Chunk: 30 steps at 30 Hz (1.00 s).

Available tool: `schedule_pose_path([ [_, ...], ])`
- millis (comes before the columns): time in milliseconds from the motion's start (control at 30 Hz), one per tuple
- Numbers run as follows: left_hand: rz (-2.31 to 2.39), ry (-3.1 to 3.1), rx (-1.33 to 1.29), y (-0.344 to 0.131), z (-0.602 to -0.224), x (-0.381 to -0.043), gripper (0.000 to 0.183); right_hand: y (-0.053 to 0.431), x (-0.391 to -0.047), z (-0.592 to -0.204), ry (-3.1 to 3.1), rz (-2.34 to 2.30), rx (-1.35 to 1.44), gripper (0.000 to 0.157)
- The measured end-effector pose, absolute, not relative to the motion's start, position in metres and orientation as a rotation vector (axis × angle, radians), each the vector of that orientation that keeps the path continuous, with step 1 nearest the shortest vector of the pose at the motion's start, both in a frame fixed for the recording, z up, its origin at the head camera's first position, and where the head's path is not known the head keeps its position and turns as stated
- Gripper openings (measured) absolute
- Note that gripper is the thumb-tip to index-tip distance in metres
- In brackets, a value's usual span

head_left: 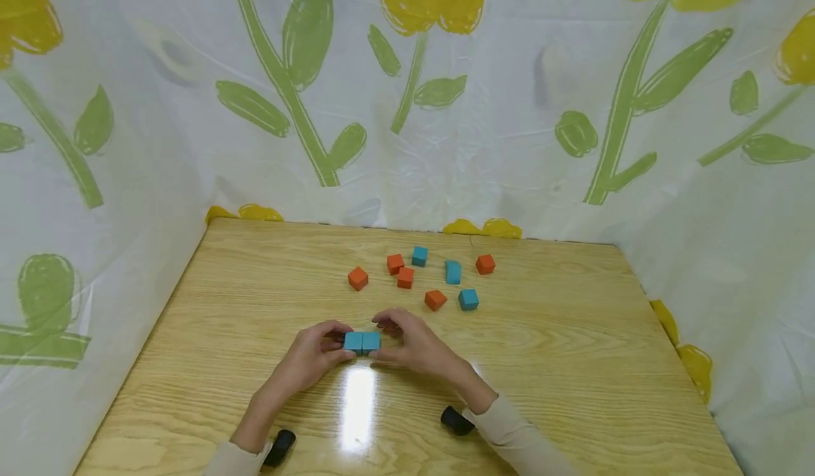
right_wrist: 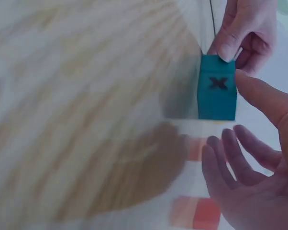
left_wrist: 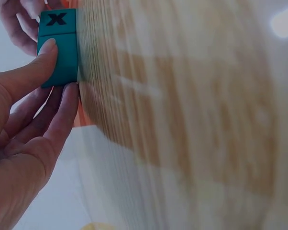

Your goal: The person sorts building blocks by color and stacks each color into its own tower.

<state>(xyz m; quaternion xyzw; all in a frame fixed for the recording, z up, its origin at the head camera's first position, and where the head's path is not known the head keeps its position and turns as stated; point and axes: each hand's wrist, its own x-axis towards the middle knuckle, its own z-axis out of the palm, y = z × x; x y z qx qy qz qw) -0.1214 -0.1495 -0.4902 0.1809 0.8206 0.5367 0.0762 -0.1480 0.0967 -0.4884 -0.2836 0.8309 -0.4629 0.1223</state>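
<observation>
Two blue cubes stand side by side on the wooden table, their faces meeting. My left hand (head_left: 310,354) pinches the left blue cube (head_left: 353,342), thumb on its near face and fingers around the far side. Beside the right blue cube (head_left: 371,341) is my right hand (head_left: 415,343), its thumb tip at the cube's edge and its other fingers spread away from it. A black X marks the near face of that right cube (left_wrist: 58,20) in the left wrist view. The right wrist view also shows the marked cube (right_wrist: 217,103), with the left thumb on the cube beyond it.
Farther back on the table (head_left: 547,363) lie several loose red cubes, such as one red cube (head_left: 359,279) at the left. Among them are three blue blocks, including a blue cube (head_left: 468,300) at the right. A flower-printed white curtain (head_left: 496,143) surrounds the table's back and sides.
</observation>
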Motion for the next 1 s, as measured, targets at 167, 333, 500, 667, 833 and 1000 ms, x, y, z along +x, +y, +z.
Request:
schedule_pose_path([
  [167, 1.6, 2.469, 0.526, -0.149, -0.491, -0.122, 0.032, 0.11, -0.15, -0.481, 2.453, -1.413, -0.827, 0.047],
  [333, 1.593, 2.439, 0.498, -0.149, -0.492, -0.123, 0.032, 0.125, -0.152, -0.475, 2.477, -1.477, -0.843, 0.04],
  [500, 1.596, 2.455, 0.498, -0.15, -0.49, -0.122, 0.032, 0.142, -0.156, -0.468, 2.533, -1.51, -0.847, 0.035],
  [667, 1.627, 2.431, 0.528, -0.15, -0.488, -0.121, 0.033, 0.159, -0.16, -0.467, 2.626, -1.518, -0.821, 0.031],
  [833, 1.647, 2.408, 0.534, -0.15, -0.488, -0.121, 0.034, 0.177, -0.165, -0.465, 2.714, -1.484, -0.765, 0.029],
  [1000, 1.651, 2.401, 0.537, -0.151, -0.489, -0.121, 0.033, 0.197, -0.172, -0.465, 2.859, -1.437, -0.746, 0.026],
])
